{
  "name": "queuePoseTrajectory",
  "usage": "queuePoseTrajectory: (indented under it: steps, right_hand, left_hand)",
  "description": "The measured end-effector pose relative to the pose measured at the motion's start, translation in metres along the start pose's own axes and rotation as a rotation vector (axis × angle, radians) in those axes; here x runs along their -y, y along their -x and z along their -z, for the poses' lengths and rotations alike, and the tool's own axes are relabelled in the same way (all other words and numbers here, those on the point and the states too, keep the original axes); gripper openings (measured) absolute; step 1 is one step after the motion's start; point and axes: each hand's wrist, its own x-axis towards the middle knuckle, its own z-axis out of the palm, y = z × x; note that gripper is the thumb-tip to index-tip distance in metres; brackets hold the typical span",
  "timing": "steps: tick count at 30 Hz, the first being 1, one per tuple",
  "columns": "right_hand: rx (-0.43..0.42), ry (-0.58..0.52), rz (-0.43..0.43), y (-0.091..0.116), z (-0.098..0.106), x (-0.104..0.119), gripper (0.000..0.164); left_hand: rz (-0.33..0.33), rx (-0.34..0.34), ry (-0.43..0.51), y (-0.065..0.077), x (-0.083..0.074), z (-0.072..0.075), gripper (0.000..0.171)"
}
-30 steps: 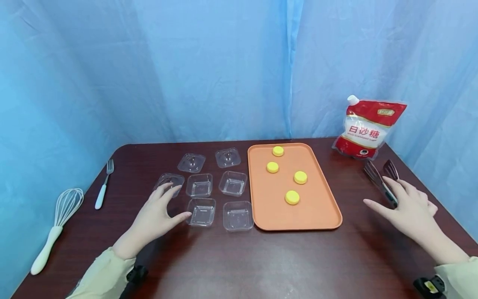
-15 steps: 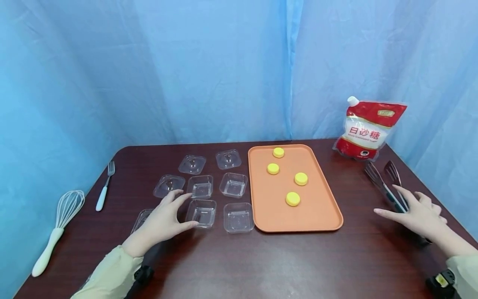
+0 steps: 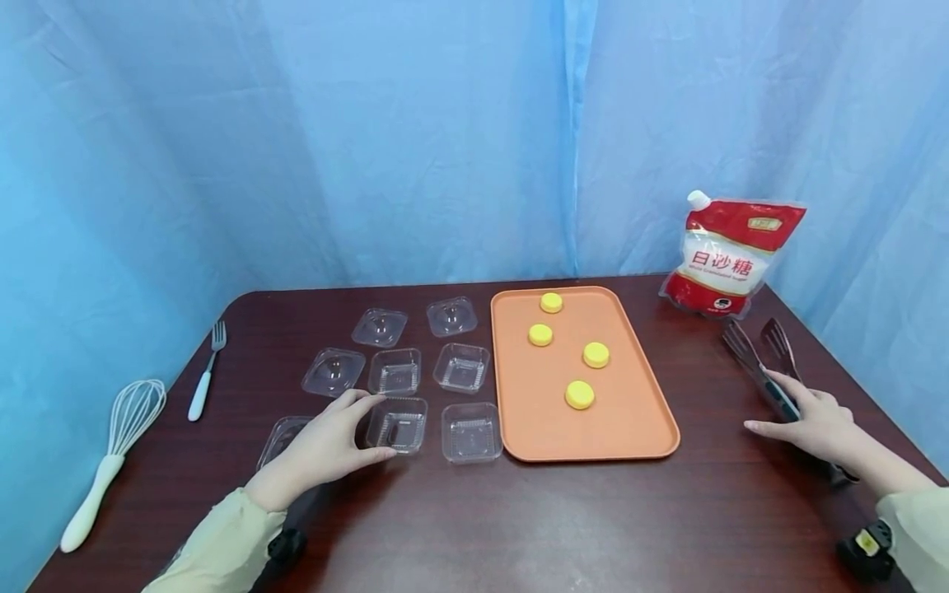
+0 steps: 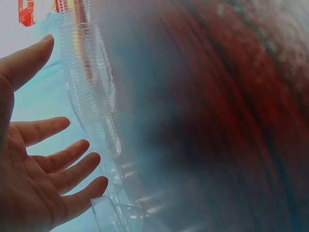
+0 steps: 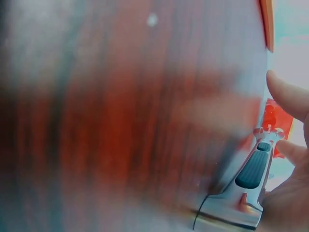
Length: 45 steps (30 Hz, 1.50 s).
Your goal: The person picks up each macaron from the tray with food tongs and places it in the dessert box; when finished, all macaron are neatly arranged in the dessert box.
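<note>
Left hand [image 3: 326,441] and right hand [image 3: 819,424] are both spread, thumbs set apart from the fingers. The left brackets the clear box [image 3: 399,428] at the left of the front pair; whether skin touches plastic cannot be told. The right straddles the metal tongs [image 5: 253,170] on the right side of the table [image 3: 563,527]; contact is likewise uncertain, and some fingertips are hidden. Taking hold of both items appears to be the step in hand. Set the left thumb and fingers on opposite walls of the box and squeeze lightly, as thin plastic will probably flex. Avoid nudging the neighbouring box [image 3: 472,435] or the clear lid [image 3: 278,438] partly covered by the left hand. Grasp the tongs at the dark grip so that both halves can close evenly. Keep clear of the orange tray [image 3: 623,432], where four yellow discs [image 3: 580,394] lie.
</note>
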Motion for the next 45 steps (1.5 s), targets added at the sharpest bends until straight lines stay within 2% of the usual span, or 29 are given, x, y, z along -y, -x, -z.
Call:
queuePoseTrajectory:
  steps: [5,12,22,29,33,45]
  right_hand:
    - [-0.013,0.028,0.015,0.000,0.000,0.001,0.093]
    - [-0.046,0.077,0.108,-0.003,-0.002,0.003,0.084]
    - [-0.039,0.068,0.164,-0.002,-0.002,0.010,0.070]
    - [-0.013,0.079,0.145,-0.002,-0.003,0.019,0.068]
    - [-0.009,0.075,0.152,-0.003,-0.004,0.024,0.068]
    - [-0.010,0.062,0.184,-0.003,-0.010,0.036,0.067]
  left_hand:
    - [0.001,0.028,0.000,0.001,0.000,-0.001,0.075]
    - [-0.022,0.041,-0.007,-0.001,0.002,-0.004,0.072]
    - [-0.051,0.007,-0.019,-0.003,-0.001,-0.003,0.070]
    - [-0.063,0.023,-0.005,-0.005,-0.002,-0.003,0.068]
    - [-0.082,0.028,0.000,-0.005,0.000,-0.004,0.068]
    - [-0.084,0.032,-0.020,-0.007,0.000,0.000,0.068]
